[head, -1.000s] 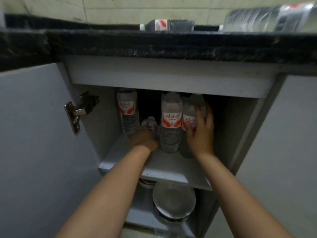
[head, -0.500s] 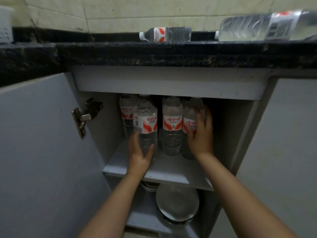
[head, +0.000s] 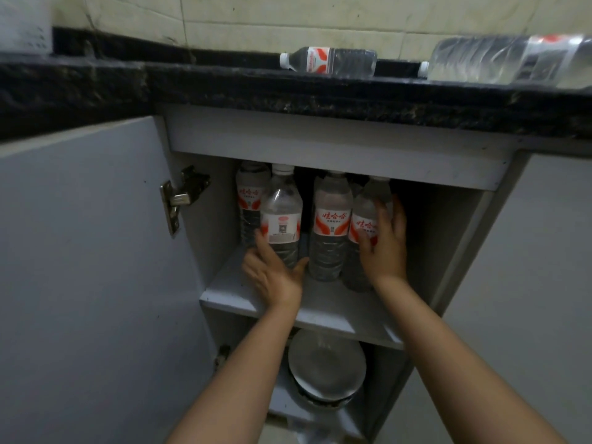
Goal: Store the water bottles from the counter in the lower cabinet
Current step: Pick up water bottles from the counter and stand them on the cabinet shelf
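Inside the open lower cabinet, several clear water bottles with red-and-white labels stand on the grey shelf (head: 326,310). My left hand (head: 275,275) grips the base of the front-left bottle (head: 282,216), which stands upright in front of a back-left bottle (head: 251,200). A middle bottle (head: 331,225) stands free. My right hand (head: 386,241) wraps the rightmost bottle (head: 363,216), thumb on its label and fingers along its side. Two more bottles lie on the black counter (head: 288,94): a small one (head: 330,62) and a large blurred one (head: 512,59) at the right.
The left cabinet door (head: 89,251) hangs open with its metal hinge (head: 179,197) exposed. A grey door panel (head: 544,283) stands at the right. Below the shelf sits a round metal bowl (head: 326,366). A white object (head: 22,24) stands on the counter's far left.
My left hand brought a bottle from low at the back of the shelf up to standing at the front left. My right hand stayed on the rightmost bottle.
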Demonstrator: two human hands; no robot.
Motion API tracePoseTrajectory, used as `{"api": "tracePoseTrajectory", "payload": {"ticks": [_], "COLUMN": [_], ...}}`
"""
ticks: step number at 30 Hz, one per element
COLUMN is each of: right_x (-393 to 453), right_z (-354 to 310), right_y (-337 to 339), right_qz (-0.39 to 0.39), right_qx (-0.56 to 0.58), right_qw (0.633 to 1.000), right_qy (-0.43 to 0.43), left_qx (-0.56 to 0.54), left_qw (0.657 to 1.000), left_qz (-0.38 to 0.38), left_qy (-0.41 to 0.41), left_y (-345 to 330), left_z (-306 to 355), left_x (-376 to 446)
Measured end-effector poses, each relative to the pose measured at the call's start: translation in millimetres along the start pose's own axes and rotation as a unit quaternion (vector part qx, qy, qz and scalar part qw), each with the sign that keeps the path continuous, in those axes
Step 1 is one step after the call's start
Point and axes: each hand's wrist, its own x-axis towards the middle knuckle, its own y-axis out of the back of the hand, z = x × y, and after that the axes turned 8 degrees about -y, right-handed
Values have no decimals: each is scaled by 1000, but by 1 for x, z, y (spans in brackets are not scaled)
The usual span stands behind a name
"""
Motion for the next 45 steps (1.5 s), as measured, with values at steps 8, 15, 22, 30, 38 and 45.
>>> {"api": "tracePoseTrajectory", "payload": {"ticks": [8,15,22,30,38,45], "right_x": [3,-4,-5,-13,-4,-9], "right_z": [-6,-2,-5,4,-8,-9], "right_y": [-1,-1,-3,-17,-9,-8], "right_qz": [3,12,5,4,14,36], "right_qx": [14,27,27,-124,-139,-139], "right_qw": [1000,1000,1000,992,987,985], "right_qy": [0,0,11,5,73,93], "left_qx": [-80,-221,-108,-21,-77,-105], "left_qw": [996,966,992,999,989,982], "left_qz": [-38,-129,-62,-20,-80,-94], "left_qy": [-33,-26,-2,-42,-95,-124], "left_y": [19,37,7,-21,-17,-24], "left_z": [-10,-21,-6,2,-18,-19], "left_x": [3,15,24,28,25,30]}}
